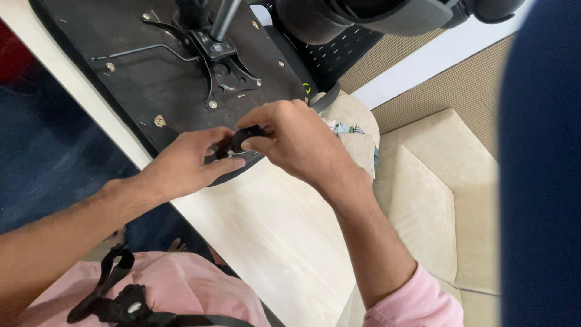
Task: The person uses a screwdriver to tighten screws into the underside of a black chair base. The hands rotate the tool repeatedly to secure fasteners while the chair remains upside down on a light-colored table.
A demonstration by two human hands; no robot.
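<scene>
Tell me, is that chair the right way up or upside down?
Upside down. The seat's black underside faces up on the white table, showing its metal mounting plate, screws and the gas-lift post.

No packages, labels, signs, screens.

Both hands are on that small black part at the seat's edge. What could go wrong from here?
1. The seat base overhangs the table edge near the hands; pressing there might tip or shift it.
2. The black part is pinched only by the fingertips of the left hand and right hand; it could slip and drop to the floor.
3. Fingers sit close to the metal bracket; a slip could pinch them.
</scene>
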